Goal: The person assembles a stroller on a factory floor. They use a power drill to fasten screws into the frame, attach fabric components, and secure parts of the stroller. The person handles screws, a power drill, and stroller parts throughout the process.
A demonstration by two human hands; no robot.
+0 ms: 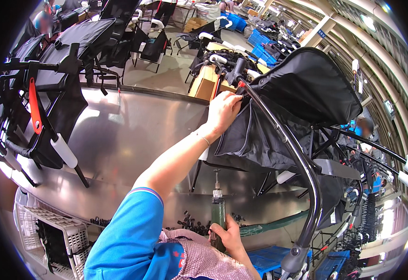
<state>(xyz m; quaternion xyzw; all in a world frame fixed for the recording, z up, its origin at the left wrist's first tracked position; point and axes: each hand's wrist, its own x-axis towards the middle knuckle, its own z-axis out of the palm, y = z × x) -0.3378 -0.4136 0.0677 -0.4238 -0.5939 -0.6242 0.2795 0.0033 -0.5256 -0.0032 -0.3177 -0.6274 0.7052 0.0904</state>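
— What's worn on the left arm?
— A short blue sleeve [131,228] with a striped cuff, plus a thin bracelet [205,139] at the wrist.
— And at six o'clock?
— A pink checked apron [204,256].

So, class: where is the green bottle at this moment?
In the head view, the green bottle stands upright at lower centre, gripped by the right hand, below the stroller's grey fabric.

left arm outstretched, both hands [222,109] clenched

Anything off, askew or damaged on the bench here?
Nothing stands out. Left hand grips the black fabric at the stroller frame; right hand holds a green tool upright. Small black parts lie loose on the steel bench.
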